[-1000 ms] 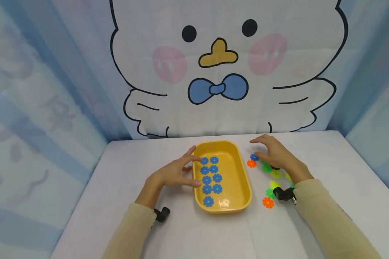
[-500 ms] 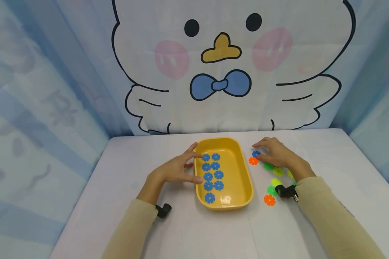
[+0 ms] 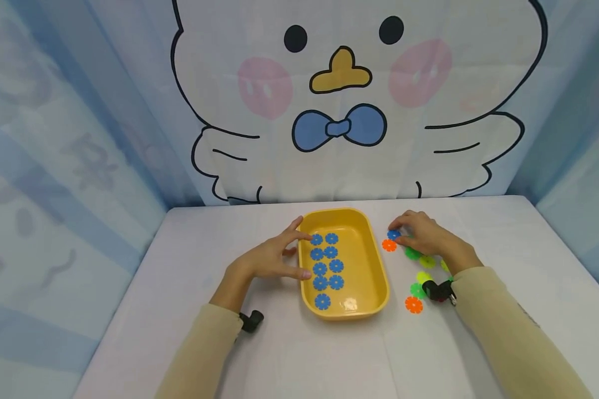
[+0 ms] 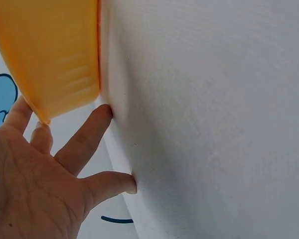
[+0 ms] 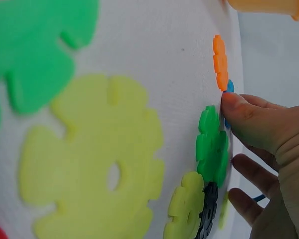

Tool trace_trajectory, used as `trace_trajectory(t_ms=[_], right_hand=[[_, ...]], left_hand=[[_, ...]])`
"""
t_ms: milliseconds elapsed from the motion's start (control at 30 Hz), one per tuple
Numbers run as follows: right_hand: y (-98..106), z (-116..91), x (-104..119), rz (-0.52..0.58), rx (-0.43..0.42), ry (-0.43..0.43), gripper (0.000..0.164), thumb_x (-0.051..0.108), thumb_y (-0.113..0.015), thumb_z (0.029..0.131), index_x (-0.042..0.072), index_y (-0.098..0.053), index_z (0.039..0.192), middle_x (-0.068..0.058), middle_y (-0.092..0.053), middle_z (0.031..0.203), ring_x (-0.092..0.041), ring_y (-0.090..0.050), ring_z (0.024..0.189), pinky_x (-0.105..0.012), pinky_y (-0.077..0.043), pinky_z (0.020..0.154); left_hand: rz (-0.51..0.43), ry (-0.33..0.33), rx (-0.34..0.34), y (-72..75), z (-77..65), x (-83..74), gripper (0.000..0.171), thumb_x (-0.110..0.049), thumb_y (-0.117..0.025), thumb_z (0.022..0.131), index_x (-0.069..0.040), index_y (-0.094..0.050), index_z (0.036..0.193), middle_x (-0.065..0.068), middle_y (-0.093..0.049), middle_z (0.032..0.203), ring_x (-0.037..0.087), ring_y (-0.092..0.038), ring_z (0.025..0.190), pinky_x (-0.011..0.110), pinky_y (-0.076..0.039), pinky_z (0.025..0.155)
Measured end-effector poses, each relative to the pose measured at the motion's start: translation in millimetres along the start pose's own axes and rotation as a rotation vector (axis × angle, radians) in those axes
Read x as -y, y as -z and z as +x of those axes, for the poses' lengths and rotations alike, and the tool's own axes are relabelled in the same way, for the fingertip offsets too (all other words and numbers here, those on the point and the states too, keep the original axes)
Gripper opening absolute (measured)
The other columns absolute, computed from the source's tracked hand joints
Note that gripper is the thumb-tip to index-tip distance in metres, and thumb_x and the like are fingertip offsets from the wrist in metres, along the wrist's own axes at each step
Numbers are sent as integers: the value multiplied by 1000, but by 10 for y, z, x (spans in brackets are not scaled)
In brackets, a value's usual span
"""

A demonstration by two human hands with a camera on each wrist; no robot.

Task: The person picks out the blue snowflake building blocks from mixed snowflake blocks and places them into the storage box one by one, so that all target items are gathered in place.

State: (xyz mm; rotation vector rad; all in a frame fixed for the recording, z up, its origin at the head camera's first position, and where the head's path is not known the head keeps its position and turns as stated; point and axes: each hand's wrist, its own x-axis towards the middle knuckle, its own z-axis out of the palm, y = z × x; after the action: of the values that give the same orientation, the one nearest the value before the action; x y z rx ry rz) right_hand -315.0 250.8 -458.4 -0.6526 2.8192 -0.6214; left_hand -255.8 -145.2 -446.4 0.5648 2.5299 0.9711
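Note:
A yellow tray [image 3: 377, 277] stands mid-table with several blue snowflake building discs [image 3: 322, 302] lined up in two columns along its left side. My left hand [image 3: 267, 259] rests at the tray's left rim, thumb and index finger reaching over it. In the left wrist view, its other fingers [image 4: 84, 139] spread outside the tray wall, down to the tabletop. To the tray's right, my right hand [image 3: 426, 233] pinches a blue disc [image 3: 394, 235] between thumb and index finger. The right wrist view shows that disc mostly hidden behind the thumb [image 5: 234, 102].
An orange disc [image 3: 389, 245] lies just below the pinched one. Green [image 3: 417, 290], yellow [image 3: 427, 261] and another orange disc [image 3: 414, 305] lie under and near the right forearm. A black disc [image 5: 208, 211] shows in the right wrist view. A printed curtain [image 3: 219, 100] hangs behind the table.
My right thumb and index finger have closed in on the blue disc right of the tray. The left hand stays at the tray's rim. The head view has shifted slightly.

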Motion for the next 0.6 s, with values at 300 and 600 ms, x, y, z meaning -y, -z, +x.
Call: trace_trajectory(t_ms=[300, 600], right_hand=[[-38, 5, 13, -17, 16, -42, 31, 23, -72, 98, 15, -65, 127, -11, -65, 120, -37, -47, 118, -64, -36, 102], [14, -37, 34, -102, 17, 21, 35, 25, -72, 98, 18, -70, 132, -9, -64, 116, -32, -49, 110, -57, -40, 93]], left_hand=[[-14, 9, 4, -11, -9, 11, 91, -58, -88, 73, -32, -48, 150, -26, 6, 169, 32, -54, 139, 49, -46, 113], [-5, 20, -1, -10, 11, 4, 91, -59, -89, 72, -35, -48, 149, -29, 7, 168, 30, -54, 139, 48, -47, 112]])
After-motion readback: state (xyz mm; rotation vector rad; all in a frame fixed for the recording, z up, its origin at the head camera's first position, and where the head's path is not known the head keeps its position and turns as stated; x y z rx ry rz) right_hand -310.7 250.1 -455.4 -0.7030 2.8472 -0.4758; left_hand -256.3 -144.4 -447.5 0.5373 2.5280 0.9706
